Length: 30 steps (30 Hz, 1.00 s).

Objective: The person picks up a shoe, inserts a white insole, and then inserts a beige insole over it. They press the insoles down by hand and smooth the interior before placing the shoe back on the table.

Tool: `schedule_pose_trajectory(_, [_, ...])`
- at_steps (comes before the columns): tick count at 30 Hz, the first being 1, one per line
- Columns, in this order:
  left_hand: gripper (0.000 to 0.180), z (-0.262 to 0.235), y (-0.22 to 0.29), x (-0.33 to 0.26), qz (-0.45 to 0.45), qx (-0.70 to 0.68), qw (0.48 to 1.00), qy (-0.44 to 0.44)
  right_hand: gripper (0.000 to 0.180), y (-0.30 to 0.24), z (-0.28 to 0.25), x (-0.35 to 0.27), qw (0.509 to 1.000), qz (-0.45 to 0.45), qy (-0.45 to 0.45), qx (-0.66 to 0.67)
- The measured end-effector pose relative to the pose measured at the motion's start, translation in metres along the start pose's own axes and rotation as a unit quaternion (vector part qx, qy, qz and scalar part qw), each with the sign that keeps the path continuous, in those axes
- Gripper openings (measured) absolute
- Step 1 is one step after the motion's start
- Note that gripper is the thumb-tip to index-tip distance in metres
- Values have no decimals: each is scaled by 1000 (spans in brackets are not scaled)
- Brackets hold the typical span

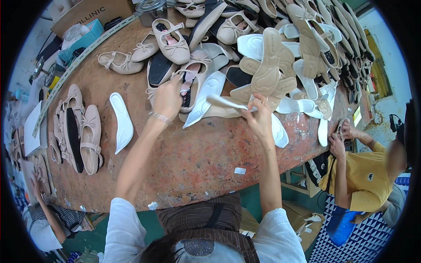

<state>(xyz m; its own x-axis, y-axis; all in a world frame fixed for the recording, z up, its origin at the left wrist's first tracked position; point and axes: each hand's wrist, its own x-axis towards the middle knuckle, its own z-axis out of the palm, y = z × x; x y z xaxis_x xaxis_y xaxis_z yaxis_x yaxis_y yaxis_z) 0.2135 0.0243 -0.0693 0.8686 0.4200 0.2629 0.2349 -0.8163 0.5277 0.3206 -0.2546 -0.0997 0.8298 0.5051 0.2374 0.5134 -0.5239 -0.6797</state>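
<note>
My left hand (168, 98) is closed at the left rim of a beige strapped flat shoe (201, 69), whose inside shows black and pink patches. My right hand (258, 115) pinches one end of an insole (226, 103), held tilted with its pale edge showing. Just below the shoe lies a white insole (207, 97), its pointed end toward me. Beyond my right hand, tan insoles (266, 61) overlap in a loose heap with white ones. A black-soled shoe (162, 70) rests upside down left of the shoe I hold.
Finished-looking beige shoes (91, 138) stand grouped at the left, beside a lone white insole (121, 120). Many shoes pile up along the far side. A metal canister (151, 12) and cardboard box (94, 17) sit at the back. A co-worker in yellow (359, 175) handles a shoe at the right.
</note>
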Motion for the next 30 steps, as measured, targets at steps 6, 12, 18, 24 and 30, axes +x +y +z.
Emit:
schedule_pose_trajectory(6, [46,-132,10,-131,37,-40,993,-103,15,30,-34,-51,967,-32,121,223])
schedule_pose_trajectory(12, [39,-107,-25,-238,11,34,982,-187,34,-6,-35,-75,851,34,396,344])
schedule_pose_trajectory(18, [29,-84,16,-238,-18,-128,991,44,26,-12,-25,-119,821,70,122,553])
schedule_pose_trajectory(24, [64,13,70,-166,-193,-446,847,-216,26,-63,5,-128,779,-12,-53,624])
schedule_pose_trajectory(30, [58,78,98,-125,-62,-401,871,-276,25,-70,-8,-135,869,-83,-60,484])
